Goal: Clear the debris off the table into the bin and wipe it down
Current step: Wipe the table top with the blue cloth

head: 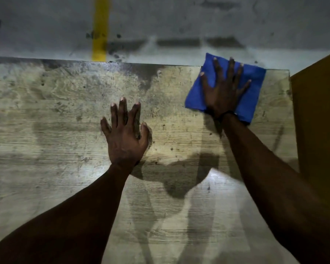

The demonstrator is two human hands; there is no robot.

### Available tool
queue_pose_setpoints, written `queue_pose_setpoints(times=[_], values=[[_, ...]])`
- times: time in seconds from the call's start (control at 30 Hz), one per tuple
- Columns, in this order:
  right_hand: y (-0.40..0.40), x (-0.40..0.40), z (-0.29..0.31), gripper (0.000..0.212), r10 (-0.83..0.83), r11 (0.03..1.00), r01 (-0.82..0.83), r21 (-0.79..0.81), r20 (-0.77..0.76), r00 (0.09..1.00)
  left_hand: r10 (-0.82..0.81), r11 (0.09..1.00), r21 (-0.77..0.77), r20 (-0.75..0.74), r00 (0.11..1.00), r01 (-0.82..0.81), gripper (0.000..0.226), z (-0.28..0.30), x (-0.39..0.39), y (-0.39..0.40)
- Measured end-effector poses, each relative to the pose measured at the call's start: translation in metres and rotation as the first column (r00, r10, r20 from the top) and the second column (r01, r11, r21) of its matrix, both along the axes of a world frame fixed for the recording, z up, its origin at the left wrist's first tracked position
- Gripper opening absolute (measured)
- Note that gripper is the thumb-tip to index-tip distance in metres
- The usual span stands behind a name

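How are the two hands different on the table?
The right hand presses on a blue cloth; the left hand rests on the bare table. The right hand is at the table's far edge; the left hand sits nearer the middle. Both lie flat with fingers spread.

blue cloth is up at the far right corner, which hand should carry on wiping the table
Right. The right hand already lies flat with spread fingers on the blue cloth, while the left hand rests bare on the table, away from the cloth.
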State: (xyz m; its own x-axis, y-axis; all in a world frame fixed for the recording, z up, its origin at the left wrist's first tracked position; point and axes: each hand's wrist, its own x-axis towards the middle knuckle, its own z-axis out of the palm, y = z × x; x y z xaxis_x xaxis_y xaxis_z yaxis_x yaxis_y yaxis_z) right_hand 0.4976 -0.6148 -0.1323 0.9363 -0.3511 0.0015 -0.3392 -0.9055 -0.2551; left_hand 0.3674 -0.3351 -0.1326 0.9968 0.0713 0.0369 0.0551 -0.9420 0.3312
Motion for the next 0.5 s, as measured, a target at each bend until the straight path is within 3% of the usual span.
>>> queue_pose_setpoints(times=[0.1,0.17,0.23,0.3,0.37,0.5], values=[[0.037,-0.018,-0.003,0.077,0.05,0.997,-0.049,-0.054,0.008,0.999,0.002,1.0,0.008,-0.002,1.0,-0.002,0.065,0.0,0.0,-0.001],[0.075,-0.06,-0.005,0.076,0.253,0.961,-0.25,-0.12,0.011,0.967,0.006,1.0,0.009,-0.006,1.0,-0.006,0.065,0.001,0.001,-0.001],[0.096,-0.106,-0.003,0.074,0.456,0.887,-0.455,-0.076,0.002,0.89,0.011,1.0,0.027,0.0,1.0,-0.011,0.064,0.002,0.002,-0.001],[0.085,-0.123,-0.003,0.072,0.531,0.847,-0.53,-0.038,0.018,0.847,0.011,0.999,0.043,0.009,1.0,-0.012,0.064,0.002,0.001,-0.001],[0.057,-0.108,-0.007,0.072,0.46,0.885,-0.457,-0.087,0.011,0.888,0.01,0.999,0.033,0.005,1.0,-0.01,0.063,0.001,0.001,-0.001],[0.007,-0.041,-0.005,0.074,0.168,0.982,-0.164,-0.091,0.031,0.985,0.006,1.0,0.03,-0.014,1.0,-0.006,0.064,0.002,0.001,-0.001]])
